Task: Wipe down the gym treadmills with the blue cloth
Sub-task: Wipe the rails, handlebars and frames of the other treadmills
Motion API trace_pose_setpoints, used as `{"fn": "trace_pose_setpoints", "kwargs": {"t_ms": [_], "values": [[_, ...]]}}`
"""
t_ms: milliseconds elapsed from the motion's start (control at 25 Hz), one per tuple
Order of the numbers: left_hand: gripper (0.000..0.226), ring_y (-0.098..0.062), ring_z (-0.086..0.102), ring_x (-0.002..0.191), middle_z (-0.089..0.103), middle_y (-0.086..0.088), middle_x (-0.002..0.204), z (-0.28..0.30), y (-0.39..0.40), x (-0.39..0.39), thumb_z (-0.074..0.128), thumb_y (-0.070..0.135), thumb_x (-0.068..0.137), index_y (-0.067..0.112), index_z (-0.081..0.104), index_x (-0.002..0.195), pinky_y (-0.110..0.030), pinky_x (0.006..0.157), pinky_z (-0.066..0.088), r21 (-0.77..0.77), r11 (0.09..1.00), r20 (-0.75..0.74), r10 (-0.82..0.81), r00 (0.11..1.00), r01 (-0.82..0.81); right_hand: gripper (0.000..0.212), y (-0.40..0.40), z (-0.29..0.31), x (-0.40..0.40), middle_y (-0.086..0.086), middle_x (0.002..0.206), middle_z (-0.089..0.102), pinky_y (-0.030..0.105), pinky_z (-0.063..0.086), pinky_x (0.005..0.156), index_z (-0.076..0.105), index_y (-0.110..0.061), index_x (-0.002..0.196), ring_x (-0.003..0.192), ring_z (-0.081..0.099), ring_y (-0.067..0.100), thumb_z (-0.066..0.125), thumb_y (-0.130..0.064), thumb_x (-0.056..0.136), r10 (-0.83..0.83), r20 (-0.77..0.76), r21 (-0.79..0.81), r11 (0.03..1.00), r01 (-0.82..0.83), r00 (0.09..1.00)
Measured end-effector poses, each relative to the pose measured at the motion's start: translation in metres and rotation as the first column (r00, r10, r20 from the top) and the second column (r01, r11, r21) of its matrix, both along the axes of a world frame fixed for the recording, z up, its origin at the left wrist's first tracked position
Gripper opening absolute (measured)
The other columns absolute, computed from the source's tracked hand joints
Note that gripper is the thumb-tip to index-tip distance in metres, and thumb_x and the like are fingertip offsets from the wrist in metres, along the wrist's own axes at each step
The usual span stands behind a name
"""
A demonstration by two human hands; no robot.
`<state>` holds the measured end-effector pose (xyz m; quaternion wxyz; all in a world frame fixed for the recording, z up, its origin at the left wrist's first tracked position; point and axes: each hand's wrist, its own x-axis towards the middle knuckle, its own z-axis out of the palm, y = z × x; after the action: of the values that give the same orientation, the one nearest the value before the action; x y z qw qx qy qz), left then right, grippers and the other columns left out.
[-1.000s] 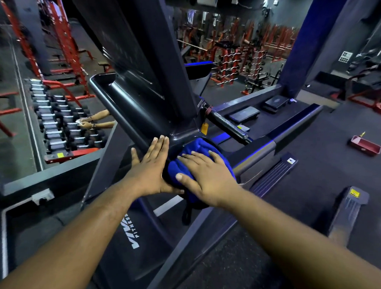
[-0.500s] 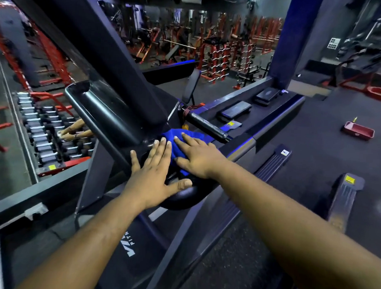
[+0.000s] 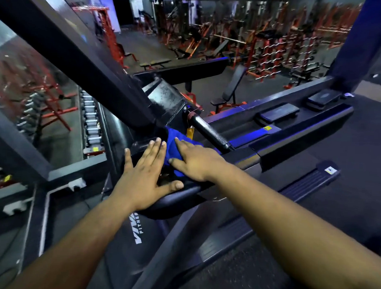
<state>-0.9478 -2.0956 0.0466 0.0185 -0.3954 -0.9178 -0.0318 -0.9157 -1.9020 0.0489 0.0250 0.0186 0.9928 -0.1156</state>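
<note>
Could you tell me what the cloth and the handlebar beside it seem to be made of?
The cloth looks like soft blue fabric, perhaps microfibre: matte and bunched into folds under the right hand. The handlebar looks like a black tube with a rough, speckled grip sleeve, perhaps foam or rubber; the picture cannot settle which.

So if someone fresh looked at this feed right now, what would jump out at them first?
Two bare forearms reach in from below: the right hand presses a blue cloth flat onto the black treadmill at centre frame, and the left hand rests flat beside it. Behind, red weight racks fill the gym floor.
</note>
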Motion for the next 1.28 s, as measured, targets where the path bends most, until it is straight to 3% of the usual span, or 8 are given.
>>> {"fn": "trace_pose_setpoints", "kwargs": {"t_ms": [160, 280, 400, 480, 640, 840, 1040, 1280], "values": [[0.117, -0.007, -0.022, 0.149, -0.026, 0.008, 0.161, -0.002, -0.002, 0.003, -0.003, 0.098, 0.068, 0.022, -0.014, 0.157, -0.065, 0.117, -0.01, 0.014, 0.999, -0.045, -0.036, 0.998, 0.036, 0.08, 0.023, -0.017, 0.073, 0.002, 0.155, 0.042, 0.048, 0.029, 0.113, 0.033, -0.022, 0.153, 0.14, 0.04, 0.027, 0.021, -0.071, 0.09, 0.127, -0.246, 0.222, 0.972, -0.072, 0.961], [0.116, -0.008, -0.025, 0.148, -0.03, 0.006, 0.161, 0.001, 0.002, 0.008, -0.006, 0.096, 0.069, 0.022, -0.016, 0.156, -0.066, 0.116, -0.01, -0.034, 0.999, -0.102, -0.039, 0.994, 0.036, 0.085, 0.059, -0.023, 0.082, -0.003, 0.159, 0.035, 0.063, 0.01, 0.119, 0.031, -0.027, 0.154, 0.148, 0.028, 0.021, 0.017, -0.077, 0.086, 0.074, -0.197, 0.303, 0.953, -0.011, 0.978], [0.116, -0.011, -0.023, 0.149, -0.03, 0.004, 0.161, 0.003, 0.019, 0.014, -0.01, 0.096, 0.066, 0.022, -0.018, 0.155, -0.066, 0.115, -0.014, 0.0, 1.0, -0.078, -0.027, 0.997, 0.027, 0.093, 0.073, -0.015, 0.075, -0.004, 0.164, 0.022, 0.065, -0.005, 0.118, 0.024, -0.027, 0.156, 0.152, 0.015, 0.018, 0.006, -0.079, 0.081, -0.099, -0.186, 0.294, 0.944, 0.152, 0.978], [0.117, -0.012, -0.021, 0.15, -0.028, 0.003, 0.162, 0.001, 0.034, 0.022, -0.01, 0.096, 0.065, 0.022, -0.017, 0.155, -0.068, 0.113, -0.015, 0.007, 0.999, -0.069, -0.047, 0.997, 0.047, 0.091, 0.059, -0.015, 0.074, -0.005, 0.166, 0.017, 0.062, -0.004, 0.119, 0.02, -0.026, 0.157, 0.153, 0.011, 0.02, 0.007, -0.077, 0.082, -0.108, -0.194, 0.233, 0.96, 0.152, 0.975], [0.118, -0.013, -0.02, 0.15, -0.025, 0.001, 0.163, -0.007, 0.051, 0.031, -0.008, 0.096, 0.067, 0.019, -0.018, 0.155, -0.07, 0.112, -0.015, -0.03, 0.996, -0.115, -0.093, 0.989, 0.09, 0.075, 0.076, -0.043, 0.099, -0.006, 0.163, 0.027, 0.053, 0.008, 0.122, 0.03, -0.027, 0.154, 0.152, 0.019, 0.019, 0.027, -0.071, 0.093, 0.143, -0.313, 0.255, 0.965, -0.061, 0.939], [0.118, -0.015, -0.02, 0.15, -0.026, 0.001, 0.162, -0.005, 0.064, 0.03, -0.006, 0.098, 0.068, 0.018, -0.019, 0.154, -0.072, 0.111, -0.013, -0.048, 0.997, -0.127, -0.061, 0.99, 0.055, 0.072, 0.158, -0.052, 0.089, -0.002, 0.149, 0.048, 0.064, 0.008, 0.118, 0.051, -0.024, 0.14, 0.148, 0.029, 0.022, 0.038, -0.069, 0.086, -0.323, -0.443, -0.017, 0.936, 0.353, 0.836], [0.116, -0.017, 0.005, 0.153, 0.002, -0.004, 0.167, -0.007, 0.161, 0.053, 0.004, 0.095, 0.075, 0.013, 0.007, 0.158, -0.073, 0.113, -0.003, -0.046, 0.992, -0.166, -0.121, 0.979, 0.115, 0.059, 0.166, -0.073, 0.091, -0.003, 0.145, 0.053, 0.063, 0.017, 0.116, 0.051, -0.025, 0.139, 0.142, 0.04, 0.021, 0.043, -0.061, 0.092, 0.048, -0.584, 0.154, 0.987, 0.052, 0.81], [0.115, -0.016, -0.013, 0.152, -0.018, -0.003, 0.165, -0.013, 0.31, 0.058, 0.001, 0.095, 0.074, 0.016, -0.014, 0.156, -0.074, 0.11, -0.007, -0.163, 0.967, -0.146, -0.221, 0.964, 0.197, 0.064, 0.367, -0.081, 0.111, -0.004, 0.157, 0.038, 0.068, 0.008, 0.116, 0.043, -0.025, 0.147, 0.15, 0.023, 0.018, 0.035, -0.061, 0.095, -0.236, -0.502, 0.085, 0.944, 0.318, 0.832]]}}
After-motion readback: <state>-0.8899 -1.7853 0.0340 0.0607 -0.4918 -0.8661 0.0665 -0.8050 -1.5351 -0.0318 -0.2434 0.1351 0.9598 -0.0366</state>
